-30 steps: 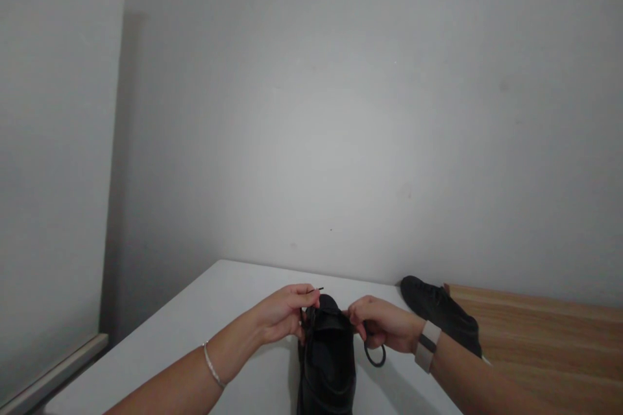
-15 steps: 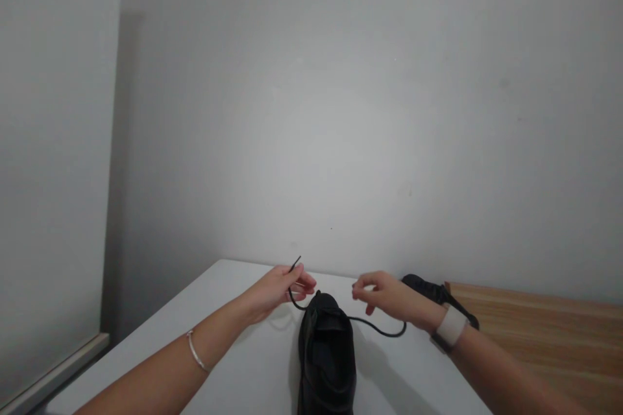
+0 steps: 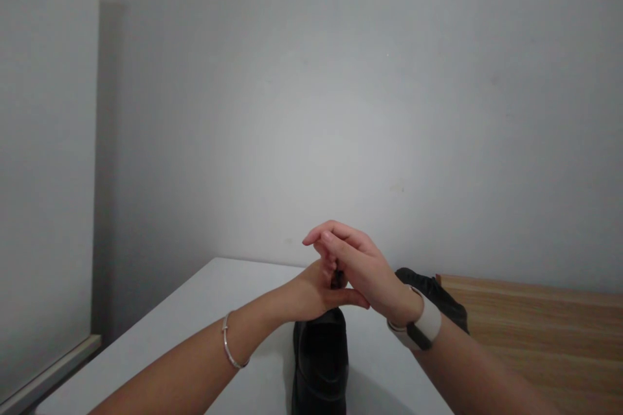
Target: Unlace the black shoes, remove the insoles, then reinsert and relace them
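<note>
White table (image 3: pixel 233 298): hands, apart before, now meet above black shoe (image 3: pixel 320 363); left hand (image 3: pixel 314 288), right hand (image 3: pixel 357 266) grips unclear.

- Black shoe (image 3: pixel 320 363), just below the two joined hands: smooth leather-like upper with a dull sheen, matt and dark inside the opening.
- Second black shoe (image 3: pixel 433 292), behind the right wrist: matt, cloth-like, softly creased.
- Table top (image 3: pixel 195 318) under the forearms: white, smooth, matt, laminate-like.
- Wooden surface (image 3: pixel 535 324) beyond the right forearm: light wood with visible grain, satin finish.
- Bracelet (image 3: pixel 228 343) on the left wrist: thin, shiny silvery metal.
- Band (image 3: pixel 424 327) on the right wrist: smooth, matt, pale, rubbery-looking with a dark part.
- Wall (image 3: pixel 311 110) behind the hands: plain grey, matt paint.
</note>
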The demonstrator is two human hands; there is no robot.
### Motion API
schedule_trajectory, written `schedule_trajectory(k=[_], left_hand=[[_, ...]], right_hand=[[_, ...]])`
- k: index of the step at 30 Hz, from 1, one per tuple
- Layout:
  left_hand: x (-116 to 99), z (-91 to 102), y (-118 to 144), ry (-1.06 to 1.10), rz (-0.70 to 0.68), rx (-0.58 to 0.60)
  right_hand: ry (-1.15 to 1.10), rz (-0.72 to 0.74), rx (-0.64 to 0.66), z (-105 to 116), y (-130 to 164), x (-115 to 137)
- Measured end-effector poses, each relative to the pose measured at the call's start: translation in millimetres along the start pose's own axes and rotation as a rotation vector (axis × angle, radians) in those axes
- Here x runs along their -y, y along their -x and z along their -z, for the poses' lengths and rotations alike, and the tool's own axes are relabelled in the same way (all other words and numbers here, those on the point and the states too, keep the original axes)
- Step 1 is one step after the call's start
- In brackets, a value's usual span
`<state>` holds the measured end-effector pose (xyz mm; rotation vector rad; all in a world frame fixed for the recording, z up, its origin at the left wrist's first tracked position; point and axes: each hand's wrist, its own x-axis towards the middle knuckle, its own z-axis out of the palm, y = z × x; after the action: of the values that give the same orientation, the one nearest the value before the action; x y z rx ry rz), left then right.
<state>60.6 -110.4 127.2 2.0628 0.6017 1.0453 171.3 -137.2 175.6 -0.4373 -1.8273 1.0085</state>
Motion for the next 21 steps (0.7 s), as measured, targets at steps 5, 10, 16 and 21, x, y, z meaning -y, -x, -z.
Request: schedule_trajectory(k=[5, 10, 16, 21], left_hand=[[0, 8.9, 5, 0.026, 0.01, -0.03], [6, 15.6, -1, 0.249, 0.012, -0.207], [6, 5.9, -2, 0.219, -0.09, -0.277], [4, 1.3, -2, 0.174, -0.1, -0.319]], right_hand=[[0.149, 0.177, -0.132, 26, 0, -8], [0.028, 0.033, 0.015, 38, 15, -47], [0.005, 0.074, -0.234, 23, 22, -69], [-0.025, 0.104, -0.469, 16, 20, -73]])
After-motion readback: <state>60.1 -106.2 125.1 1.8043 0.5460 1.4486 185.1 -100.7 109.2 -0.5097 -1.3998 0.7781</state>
